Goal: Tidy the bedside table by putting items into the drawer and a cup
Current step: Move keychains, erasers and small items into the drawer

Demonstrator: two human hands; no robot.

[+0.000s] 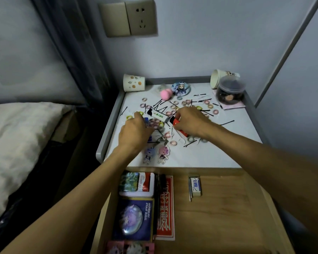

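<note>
Red plastic item (183,132), possibly a lighter, is pinched by the right hand (189,120) at mid bedside table (209,153). A blue item (146,119) lies under the left hand (134,132); its grip cannot be told. A straight lift clear of the hairpins (190,143) is advised before lowering into the open drawer (218,217). Read: "HONKAI STAR RAIL" on card (134,217); "4B" on eraser (195,186).

The surface (218,153) stands right of the bed (17,134), with a socket (128,19) on the wall behind. A cup (134,82) lies on its side at the back left corner. Stacked cups (215,79) lie at the back right, with a jar (230,90) just before them. Hair ties (210,106) and pins (227,123) scatter across the middle, with two keychains (162,153) nearer the front edge. Before the surface, the open drawer (227,217) holds boxes (145,183) at its left and an eraser (195,184) further right.
</note>
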